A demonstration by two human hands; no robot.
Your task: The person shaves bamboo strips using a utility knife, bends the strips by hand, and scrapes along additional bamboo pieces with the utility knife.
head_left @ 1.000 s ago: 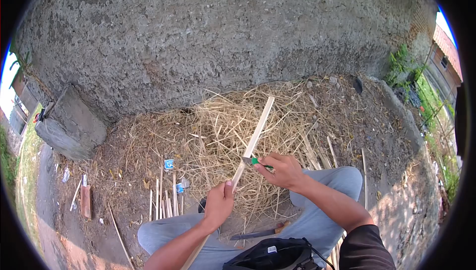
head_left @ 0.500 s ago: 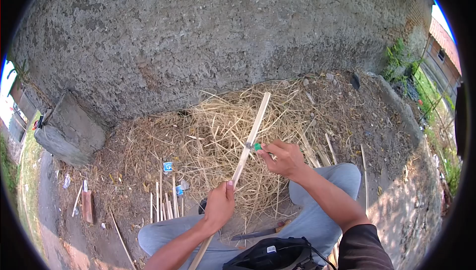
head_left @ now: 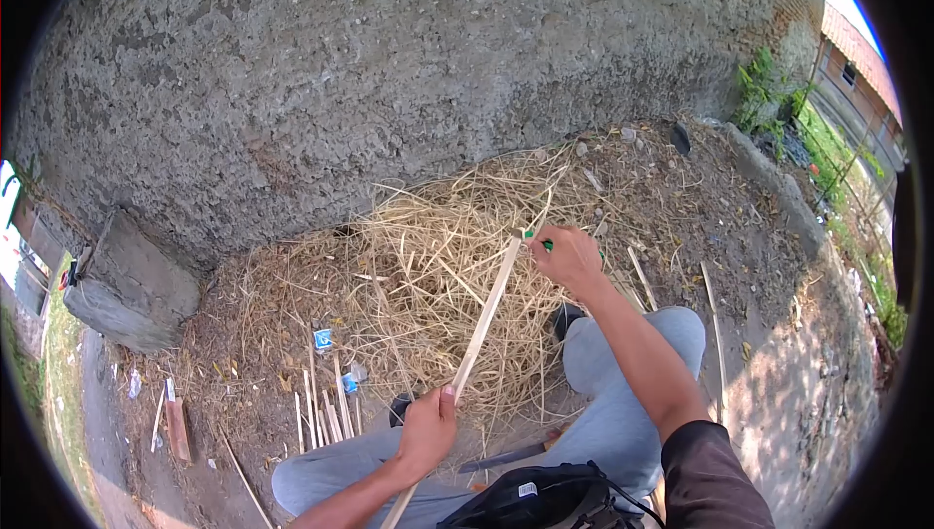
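My left hand (head_left: 428,424) is closed around the lower part of a long pale bamboo strip (head_left: 484,325), which slants up and away over the straw pile. My right hand (head_left: 569,259) grips a small green-handled tool (head_left: 529,234) that looks like a peeler. Its metal head sits at the strip's far end, and its blade is too small to make out clearly. A thin curled shaving (head_left: 548,206) sticks up just beyond that end. The strip's near end runs down past my left forearm over my leg.
A heap of pale shavings (head_left: 438,266) lies before my crossed legs. A knife (head_left: 506,458) rests on the ground between them, behind a black bag (head_left: 545,500). Several cut strips (head_left: 326,412) lie at left. A rough wall (head_left: 409,72) and concrete block (head_left: 136,281) bound the spot.
My right hand has slid the peeler up and away along the bamboo strip, from its middle to its far end. A shaving now curls there. My left hand keeps its hold.
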